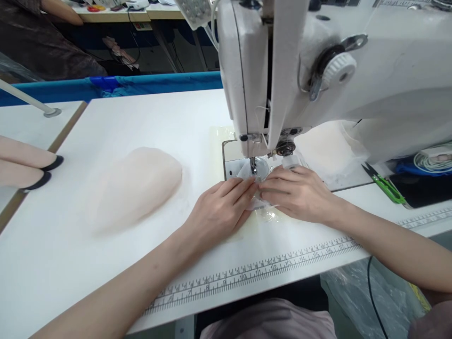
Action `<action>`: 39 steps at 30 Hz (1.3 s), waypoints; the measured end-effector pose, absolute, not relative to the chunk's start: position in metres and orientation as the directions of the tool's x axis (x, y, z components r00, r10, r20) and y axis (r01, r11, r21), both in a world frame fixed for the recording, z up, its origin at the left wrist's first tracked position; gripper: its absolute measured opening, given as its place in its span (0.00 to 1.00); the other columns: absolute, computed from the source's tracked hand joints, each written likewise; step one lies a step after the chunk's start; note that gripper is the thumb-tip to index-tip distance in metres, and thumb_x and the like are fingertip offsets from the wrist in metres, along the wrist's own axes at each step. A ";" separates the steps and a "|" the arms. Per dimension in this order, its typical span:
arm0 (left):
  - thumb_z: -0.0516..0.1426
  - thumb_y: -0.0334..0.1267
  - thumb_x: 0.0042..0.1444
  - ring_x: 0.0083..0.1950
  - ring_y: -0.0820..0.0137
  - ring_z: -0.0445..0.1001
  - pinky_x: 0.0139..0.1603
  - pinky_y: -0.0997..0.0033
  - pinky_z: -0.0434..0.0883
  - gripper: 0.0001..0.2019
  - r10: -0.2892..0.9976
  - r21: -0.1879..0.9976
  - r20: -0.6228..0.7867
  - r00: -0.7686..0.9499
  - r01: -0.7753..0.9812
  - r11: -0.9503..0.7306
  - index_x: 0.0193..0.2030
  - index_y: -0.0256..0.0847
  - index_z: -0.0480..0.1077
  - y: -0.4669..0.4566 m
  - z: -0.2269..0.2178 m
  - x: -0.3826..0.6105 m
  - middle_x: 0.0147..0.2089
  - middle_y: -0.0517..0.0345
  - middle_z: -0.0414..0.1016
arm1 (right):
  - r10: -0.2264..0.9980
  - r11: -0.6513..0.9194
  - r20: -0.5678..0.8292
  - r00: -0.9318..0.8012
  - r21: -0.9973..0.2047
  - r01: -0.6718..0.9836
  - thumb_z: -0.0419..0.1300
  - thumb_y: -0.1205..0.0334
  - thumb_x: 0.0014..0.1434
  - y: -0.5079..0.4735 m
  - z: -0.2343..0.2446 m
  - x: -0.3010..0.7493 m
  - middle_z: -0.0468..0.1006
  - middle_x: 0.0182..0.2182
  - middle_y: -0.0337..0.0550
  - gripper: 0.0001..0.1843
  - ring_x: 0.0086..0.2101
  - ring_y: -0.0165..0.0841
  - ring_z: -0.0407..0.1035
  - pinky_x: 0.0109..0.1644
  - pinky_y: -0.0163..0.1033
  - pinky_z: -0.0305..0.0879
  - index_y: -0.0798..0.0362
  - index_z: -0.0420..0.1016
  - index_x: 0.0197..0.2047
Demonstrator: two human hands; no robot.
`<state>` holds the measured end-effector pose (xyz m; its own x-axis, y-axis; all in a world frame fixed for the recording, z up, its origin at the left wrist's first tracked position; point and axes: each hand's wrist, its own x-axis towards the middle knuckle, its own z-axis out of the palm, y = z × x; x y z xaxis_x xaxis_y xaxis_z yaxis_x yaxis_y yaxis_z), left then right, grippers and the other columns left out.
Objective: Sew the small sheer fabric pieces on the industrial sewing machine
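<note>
A piece of sheer white fabric lies under the needle area of a white sewing machine. My left hand presses on its left side, fingers together, tips just in front of the presser foot. From the right, my right hand grips the same fabric with bent fingers, close to the left fingertips. Much of the fabric is hidden under both hands. Left of my left hand, a beige, cup-shaped piece of thin fabric rests on the white table.
Green-handled thread snips lie at right beside a dark flat object. More pale fabric sits under the machine arm. Two beige pieces with black ends are at far left. A printed ruler follows the front edge. Another person is beyond.
</note>
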<state>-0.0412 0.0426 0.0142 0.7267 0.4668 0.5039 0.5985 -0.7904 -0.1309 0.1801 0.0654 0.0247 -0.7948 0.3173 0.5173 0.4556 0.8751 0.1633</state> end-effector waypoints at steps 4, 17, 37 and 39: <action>0.54 0.31 0.62 0.52 0.58 0.77 0.48 0.59 0.78 0.13 0.459 -0.192 0.469 0.755 0.594 -0.781 0.51 0.28 0.73 0.041 0.014 -0.042 0.51 0.46 0.79 | 0.289 0.896 0.542 -0.790 0.137 0.422 0.57 0.70 0.63 0.065 0.024 0.181 0.84 0.36 0.33 0.10 0.39 0.30 0.76 0.49 0.40 0.69 0.52 0.79 0.34; 0.51 0.31 0.64 0.53 0.57 0.72 0.47 0.56 0.76 0.18 0.627 0.063 0.403 0.667 0.663 -0.746 0.58 0.31 0.68 0.044 0.013 -0.042 0.52 0.42 0.74 | 0.399 0.899 0.565 -0.722 -0.086 0.430 0.56 0.71 0.63 0.066 0.023 0.181 0.84 0.35 0.38 0.11 0.38 0.31 0.78 0.47 0.39 0.72 0.54 0.80 0.35; 0.51 0.33 0.64 0.59 0.56 0.72 0.61 0.50 0.69 0.16 0.550 -0.211 0.370 0.749 0.644 -0.735 0.54 0.30 0.72 0.032 0.021 -0.038 0.55 0.45 0.76 | 0.381 0.871 0.533 -0.756 0.067 0.486 0.56 0.76 0.58 0.052 0.022 0.174 0.84 0.35 0.37 0.13 0.37 0.32 0.78 0.54 0.42 0.73 0.54 0.80 0.30; 0.51 0.32 0.64 0.59 0.57 0.73 0.61 0.49 0.70 0.16 0.550 -0.200 0.376 0.746 0.645 -0.738 0.54 0.31 0.72 0.033 0.021 -0.038 0.55 0.45 0.76 | 0.382 0.871 0.525 -0.760 0.069 0.486 0.56 0.76 0.59 0.052 0.021 0.174 0.84 0.35 0.37 0.14 0.37 0.31 0.78 0.54 0.43 0.73 0.53 0.79 0.30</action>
<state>-0.0378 0.0328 0.0211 0.7456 0.5504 0.3756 0.6451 -0.7375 -0.1997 0.1738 0.0523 0.0211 -0.7602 0.3823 0.5253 0.4856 0.8715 0.0685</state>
